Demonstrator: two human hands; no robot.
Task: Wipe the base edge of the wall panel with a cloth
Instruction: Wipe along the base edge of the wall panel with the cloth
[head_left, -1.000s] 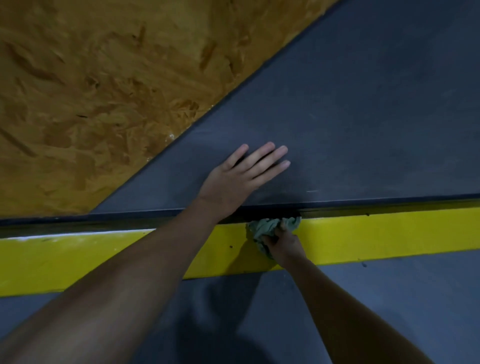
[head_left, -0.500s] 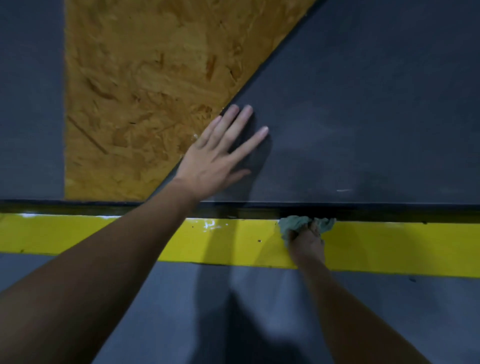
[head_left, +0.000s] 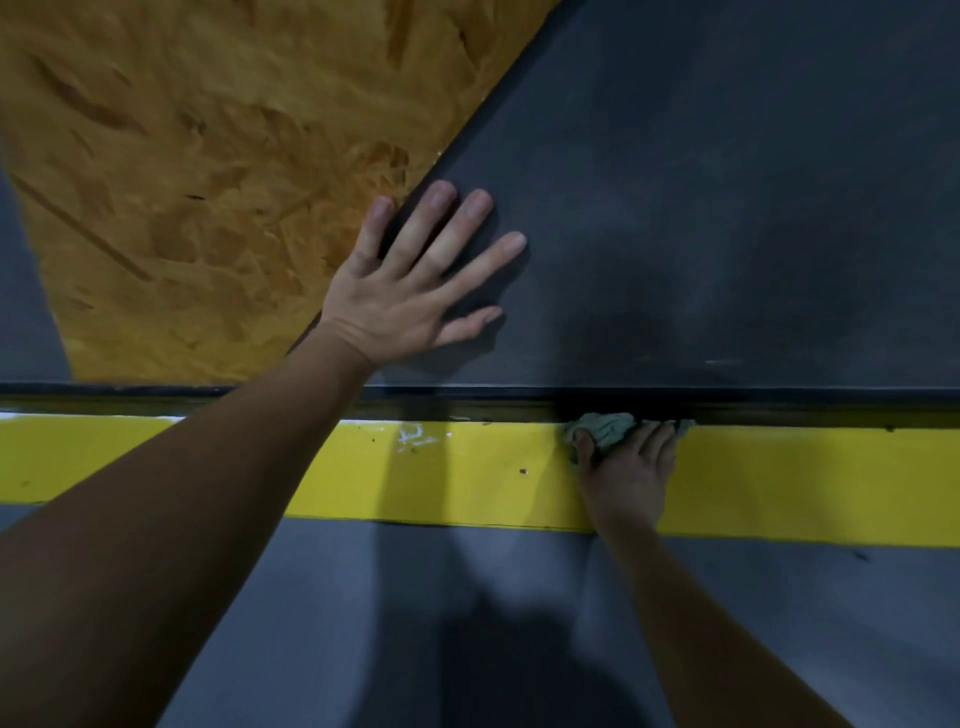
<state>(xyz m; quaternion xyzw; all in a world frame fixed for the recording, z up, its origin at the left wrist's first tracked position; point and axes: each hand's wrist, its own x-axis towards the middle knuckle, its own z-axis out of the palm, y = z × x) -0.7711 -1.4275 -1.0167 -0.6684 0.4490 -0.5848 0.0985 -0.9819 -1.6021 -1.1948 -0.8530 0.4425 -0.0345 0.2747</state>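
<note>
Got plain grey floor (head_left: 519, 597) up close, then a yellow stripe (head_left: 467, 473) painted across it. Next, right hand (head_left: 626, 478) down on the far edge of that stripe, thumb and fingers curled over a wadded green cloth (head_left: 602, 428), pressing it into the dark gap under the base edge (head_left: 779, 395) of the wall panel (head_left: 727, 208). Looks soft, light and floppy, nothing to break. Best kept bunched in a wad and held from on top with fingertips pushing down, otherwise likely to fold over or slide out of the groove. Probably drags a bit on the gritty paint. Further up, left hand (head_left: 410, 296) flat on the panel, fingers straight and spread, holding nothing, just bracing by the slanted seam with the wood board (head_left: 208, 182).
</note>
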